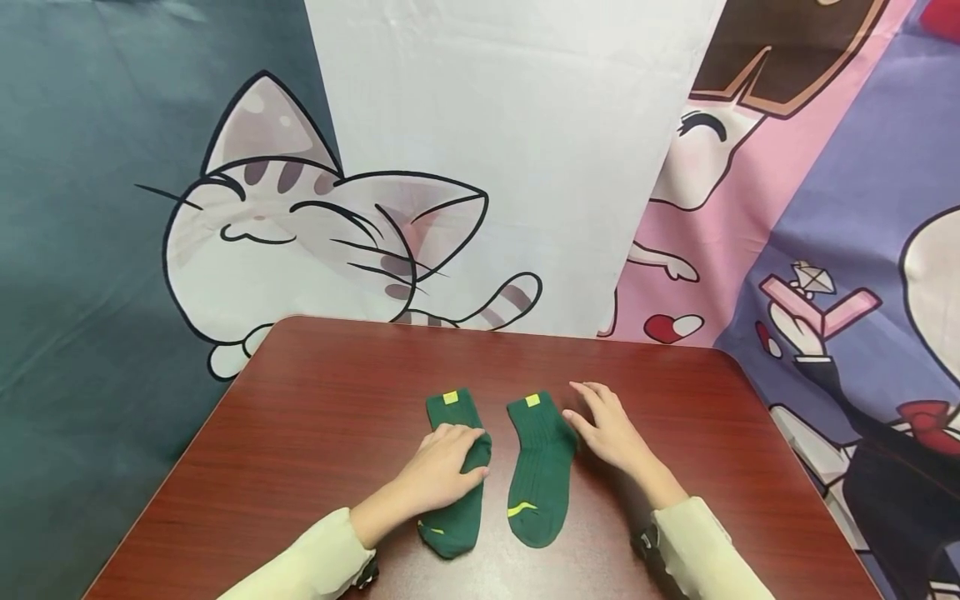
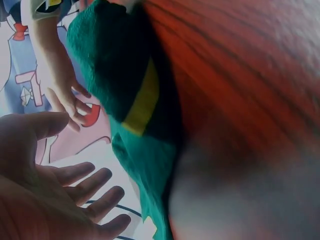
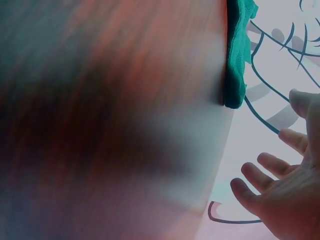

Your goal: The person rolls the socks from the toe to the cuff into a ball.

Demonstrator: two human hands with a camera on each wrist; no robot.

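Two green socks lie side by side on the table, cuffs pointing away, each with a small yellow tag at the cuff and a yellow mark near the toe. Over the middle of the left sock [image 1: 459, 525] is my left hand [image 1: 442, 467], its fingers spread and relaxed; in the left wrist view this hand [image 2: 65, 185] appears beside the sock [image 2: 115, 65], holding nothing. My right hand [image 1: 611, 429] hovers at the right edge of the right sock [image 1: 540, 475], near its heel. Loosely spread, empty fingers show on the right hand [image 3: 285, 185] in the right wrist view.
The reddish-brown wooden table [image 1: 315, 400] has rounded far corners. Behind it hangs a cloth backdrop [image 1: 495, 100] with a cartoon cat and other figures. Light sleeves [image 1: 315, 554] cover both forearms.
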